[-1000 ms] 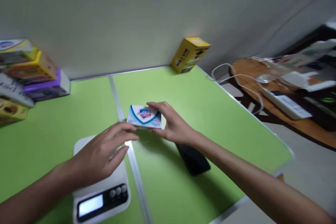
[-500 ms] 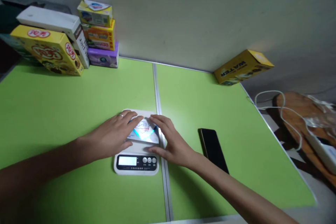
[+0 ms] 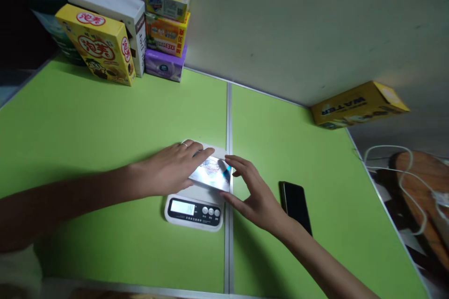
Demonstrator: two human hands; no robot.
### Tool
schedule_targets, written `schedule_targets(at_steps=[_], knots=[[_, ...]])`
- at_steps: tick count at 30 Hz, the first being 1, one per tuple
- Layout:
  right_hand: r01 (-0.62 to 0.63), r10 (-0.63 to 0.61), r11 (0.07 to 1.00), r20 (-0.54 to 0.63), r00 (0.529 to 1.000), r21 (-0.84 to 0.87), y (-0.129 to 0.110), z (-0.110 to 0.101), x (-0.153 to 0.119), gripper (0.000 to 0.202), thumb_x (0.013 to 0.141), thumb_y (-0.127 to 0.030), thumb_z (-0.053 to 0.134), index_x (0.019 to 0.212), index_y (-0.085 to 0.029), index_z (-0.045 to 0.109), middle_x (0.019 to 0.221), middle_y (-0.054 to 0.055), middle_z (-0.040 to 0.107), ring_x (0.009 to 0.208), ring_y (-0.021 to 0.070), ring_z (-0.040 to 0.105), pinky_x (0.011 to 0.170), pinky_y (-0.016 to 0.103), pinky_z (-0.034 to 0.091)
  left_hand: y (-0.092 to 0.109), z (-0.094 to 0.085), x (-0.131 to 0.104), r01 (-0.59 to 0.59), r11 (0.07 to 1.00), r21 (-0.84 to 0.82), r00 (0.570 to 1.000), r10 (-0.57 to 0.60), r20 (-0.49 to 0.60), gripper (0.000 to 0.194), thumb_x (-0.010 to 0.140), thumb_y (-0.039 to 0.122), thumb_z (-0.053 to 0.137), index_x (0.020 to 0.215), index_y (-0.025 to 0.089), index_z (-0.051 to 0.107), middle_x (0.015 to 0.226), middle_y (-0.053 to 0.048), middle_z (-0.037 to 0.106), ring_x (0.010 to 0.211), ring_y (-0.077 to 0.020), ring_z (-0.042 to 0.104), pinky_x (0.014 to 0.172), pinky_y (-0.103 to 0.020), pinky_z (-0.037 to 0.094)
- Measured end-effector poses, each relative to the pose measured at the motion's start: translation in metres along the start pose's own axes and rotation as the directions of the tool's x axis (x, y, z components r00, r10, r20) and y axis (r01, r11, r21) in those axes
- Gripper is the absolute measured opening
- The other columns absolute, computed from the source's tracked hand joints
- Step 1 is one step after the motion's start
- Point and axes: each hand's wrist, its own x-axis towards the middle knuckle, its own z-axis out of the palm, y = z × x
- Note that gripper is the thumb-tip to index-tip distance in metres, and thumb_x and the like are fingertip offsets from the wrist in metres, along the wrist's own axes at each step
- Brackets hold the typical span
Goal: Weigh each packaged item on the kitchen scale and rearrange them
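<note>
A flat, shiny silver-white box lies on the platform of a white digital kitchen scale, slightly askew. My left hand, with a ring on one finger, is around the box's left end, fingers over the far edge and thumb at the near side. At the right end, my right hand is curved with thumb and fingers apart. Its fingertips are by the far right corner and its thumb by the near one; whether they press on the box is unclear. The scale's lit display shows faint digits.
A black phone lies right of my right hand. Back left stand a yellow snack box, a white box and a stack of small packs. A yellow box leans at the back right. White cables hang beyond the green table.
The view has shifted, so the scene sits differently in the frame. My right hand has drawn slightly rightward relative to the scale, its thumb now near the box's corner. Digits now show on the display.
</note>
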Motion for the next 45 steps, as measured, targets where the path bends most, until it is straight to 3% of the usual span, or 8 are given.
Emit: schedule_targets(at_steps=[5,8,11,13,14,20,29,45], knots=[[-0.036,0.036,0.999,0.005,0.999,0.040,-0.003,-0.005,0.017,0.040,0.091,-0.026,0.057,0.130,-0.028,0.048,0.136,0.013,0.050,0.123,0.0287,0.054,0.088,0.044,0.060,-0.008,-0.009,0.000,-0.030,0.997,-0.067,0.997,0.025,-0.069,0.066,0.083,0.019,0.065,0.141,0.017,0.035,0.131,-0.013,0.055,0.118,-0.0281,0.054,0.095,-0.040,0.047],[0.000,-0.001,1.000,-0.082,0.997,-0.012,-0.001,-0.022,0.046,0.036,0.091,-0.028,0.058,0.126,-0.030,0.052,0.135,0.012,0.052,0.123,0.0304,0.055,0.089,0.047,0.060,-0.026,-0.020,0.005,-0.051,0.983,-0.179,0.944,-0.011,-0.330,0.059,0.089,0.034,0.058,0.141,0.019,0.035,0.137,-0.014,0.049,0.126,-0.0288,0.048,0.101,-0.044,0.045],[0.031,-0.037,0.999,-0.212,0.977,-0.031,0.003,-0.046,0.090,0.034,0.088,-0.034,0.062,0.122,-0.031,0.056,0.134,0.012,0.054,0.120,0.0336,0.057,0.086,0.051,0.061,-0.062,-0.020,0.019,-0.141,0.950,-0.279,0.681,-0.112,-0.724,0.052,0.097,0.042,0.037,0.144,0.022,0.027,0.142,-0.015,0.043,0.130,-0.0284,0.043,0.101,-0.046,0.045],[0.032,-0.026,0.999,-0.294,0.955,0.015,0.006,-0.061,0.125,0.034,0.087,-0.038,0.062,0.120,-0.030,0.058,0.134,0.012,0.055,0.117,0.0335,0.060,0.087,0.052,0.061,-0.091,-0.008,0.031,-0.185,0.937,-0.297,0.466,-0.182,-0.866,0.047,0.099,0.037,0.027,0.143,0.022,0.026,0.141,-0.016,0.041,0.130,-0.0274,0.043,0.097,-0.045,0.046],[0.036,-0.019,0.998,-0.331,0.944,0.046,0.006,-0.068,0.144,0.034,0.087,-0.040,0.063,0.119,-0.029,0.058,0.134,0.012,0.055,0.115,0.0326,0.061,0.088,0.052,0.060,-0.104,0.000,0.037,-0.186,0.938,-0.294,0.417,-0.195,-0.888,0.045,0.099,0.035,0.028,0.142,0.022,0.027,0.141,-0.016,0.041,0.129,-0.0269,0.043,0.096,-0.044,0.047],[0.135,-0.075,0.984,-0.423,0.903,0.113,0.006,-0.091,0.258,0.041,0.083,-0.047,0.066,0.116,-0.023,0.059,0.125,0.011,0.060,0.098,0.0254,0.067,0.075,0.039,0.063,-0.135,0.039,0.050,-0.168,0.969,-0.183,0.587,-0.051,-0.808,0.041,0.096,0.024,0.038,0.136,0.017,0.035,0.134,-0.018,0.047,0.128,-0.0266,0.046,0.105,-0.047,0.042],[0.190,-0.222,0.975,-0.382,0.897,-0.118,0.011,-0.087,0.394,0.038,0.082,-0.033,0.068,0.116,-0.019,0.060,0.114,0.011,0.062,0.092,0.0247,0.061,0.081,0.046,0.056,-0.138,0.036,0.051,-0.173,0.958,-0.229,0.662,-0.059,-0.747,0.043,0.095,0.021,0.038,0.137,0.017,0.032,0.133,-0.018,0.048,0.129,-0.0277,0.047,0.105,-0.048,0.044],[0.090,-0.265,0.914,-0.415,0.870,-0.395,0.010,-0.066,0.407,0.027,0.084,-0.020,0.050,0.109,-0.016,0.060,0.115,0.015,0.058,0.111,0.0329,0.051,0.097,0.053,0.041,-0.135,0.035,0.055,-0.166,0.942,-0.293,0.708,-0.093,-0.700,0.049,0.090,0.018,0.041,0.138,0.019,0.032,0.133,-0.017,0.049,0.128,-0.0297,0.049,0.106,-0.051,0.044]])
